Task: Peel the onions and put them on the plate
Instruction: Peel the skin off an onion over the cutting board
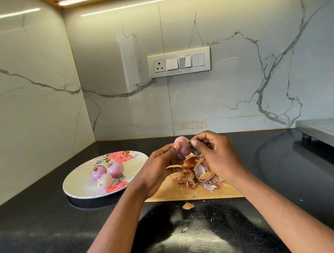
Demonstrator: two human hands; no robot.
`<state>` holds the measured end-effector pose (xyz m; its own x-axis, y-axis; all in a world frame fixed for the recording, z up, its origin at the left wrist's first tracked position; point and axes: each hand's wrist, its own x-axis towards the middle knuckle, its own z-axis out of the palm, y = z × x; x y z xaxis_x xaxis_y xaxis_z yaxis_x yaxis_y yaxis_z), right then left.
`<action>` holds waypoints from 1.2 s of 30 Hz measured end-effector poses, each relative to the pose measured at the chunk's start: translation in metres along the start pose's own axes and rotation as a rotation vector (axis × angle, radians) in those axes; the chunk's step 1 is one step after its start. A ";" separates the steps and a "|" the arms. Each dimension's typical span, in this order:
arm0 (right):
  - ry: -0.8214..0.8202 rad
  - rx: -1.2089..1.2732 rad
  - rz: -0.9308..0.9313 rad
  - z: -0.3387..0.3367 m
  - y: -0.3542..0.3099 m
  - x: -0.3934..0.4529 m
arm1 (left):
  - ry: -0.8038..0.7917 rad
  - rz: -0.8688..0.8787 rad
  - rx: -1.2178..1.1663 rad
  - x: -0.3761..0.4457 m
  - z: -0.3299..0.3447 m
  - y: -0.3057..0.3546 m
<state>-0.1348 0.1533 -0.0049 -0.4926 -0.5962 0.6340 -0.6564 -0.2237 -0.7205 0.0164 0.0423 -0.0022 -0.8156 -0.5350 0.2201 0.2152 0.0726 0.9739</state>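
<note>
Fingers of my left hand (161, 166) curled round a small pinkish-purple peeled onion (181, 147), held above the pale wooden cutting board (197, 193). My right hand (218, 154) pinched a scrap of skin at the onion's top, its grip closed on that end. Beneath lay a heap of brown papery peels (196, 174). Four peeled onions (107, 172) sat on the white floral plate (81, 185), left on the black desk (40, 226).

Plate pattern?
Cream plate with red-pink roses at the rim; head view.
</note>
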 end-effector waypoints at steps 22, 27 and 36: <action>0.030 -0.124 -0.269 0.002 -0.006 -0.007 | 0.015 0.049 -0.073 0.005 -0.002 -0.010; 0.037 -0.032 -0.151 0.001 -0.005 -0.005 | 0.037 0.033 -0.110 0.005 0.001 -0.007; -0.098 0.037 -0.122 0.005 -0.013 -0.008 | 0.071 0.059 -0.115 0.006 -0.001 -0.006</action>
<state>-0.1198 0.1566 -0.0020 -0.3512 -0.6351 0.6880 -0.6855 -0.3261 -0.6509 0.0112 0.0376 -0.0066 -0.7609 -0.5909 0.2681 0.3248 0.0109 0.9457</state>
